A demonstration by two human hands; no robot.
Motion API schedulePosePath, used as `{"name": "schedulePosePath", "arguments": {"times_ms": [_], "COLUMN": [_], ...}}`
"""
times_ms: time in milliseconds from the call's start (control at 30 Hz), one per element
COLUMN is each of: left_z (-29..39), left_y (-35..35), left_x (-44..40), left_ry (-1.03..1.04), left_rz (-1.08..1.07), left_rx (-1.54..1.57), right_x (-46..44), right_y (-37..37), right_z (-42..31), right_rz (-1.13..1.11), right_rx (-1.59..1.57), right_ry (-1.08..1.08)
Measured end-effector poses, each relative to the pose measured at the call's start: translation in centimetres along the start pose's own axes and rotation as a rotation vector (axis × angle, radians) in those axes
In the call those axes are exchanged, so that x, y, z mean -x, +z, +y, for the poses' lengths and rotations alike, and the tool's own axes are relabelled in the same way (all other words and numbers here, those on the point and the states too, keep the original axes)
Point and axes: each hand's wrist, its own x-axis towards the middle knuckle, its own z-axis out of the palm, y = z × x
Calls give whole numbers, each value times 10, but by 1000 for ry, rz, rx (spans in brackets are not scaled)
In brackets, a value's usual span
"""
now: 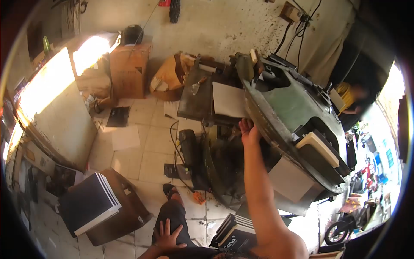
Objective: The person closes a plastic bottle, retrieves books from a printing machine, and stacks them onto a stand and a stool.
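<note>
My right hand [249, 132] reaches up to the near edge of a large green-grey machine [293, 103]. Its fingers are apart, near the lower edge of a white sheet [229, 100] that lies on the machine's dark side table [196, 97]. Whether the fingertips touch the sheet is unclear. My left hand [166, 236] rests on my thigh with its fingers spread and nothing in it. On the machine's right part sits a cream-coloured block [318, 149]. Another pale sheet [291, 179] lies at its lower side.
Dark boards [92, 203] lie stacked on a brown box [125, 216] at the left. Black boxes [237, 237] stand beside my right arm. A cardboard box [128, 71] is at the back. A person in yellow [345, 96] is beyond the machine. Cables hang near the wall.
</note>
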Motion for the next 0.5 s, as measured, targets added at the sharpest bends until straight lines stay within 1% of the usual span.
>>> {"name": "schedulePosePath", "arguments": {"times_ms": [100, 200, 300, 400, 467, 500], "left_z": [6, 5, 5, 13, 15, 15], "left_y": [-8, -4, -1, -9, -14, -15], "left_x": [-1, -2, 0, 3, 3, 2], "left_ry": [-15, -20, -19, -48, -53, -66], "left_rz": [-14, -22, -14, -30, -31, -42], "left_rx": [22, 46, 56, 10, 29, 46], "right_x": [11, 49, 31, -1, -52, -70], "right_y": [-16, -16, -10, 10, 10, 11], "right_z": [3, 2, 2, 10, 9, 13], "right_rz": [52, -165, -461, -279, -327, -335], "right_rx": [301, 954, 1684, 2025, 2029, 1994], "right_ry": [-104, -331, -1078, -795, -464, -449]}}
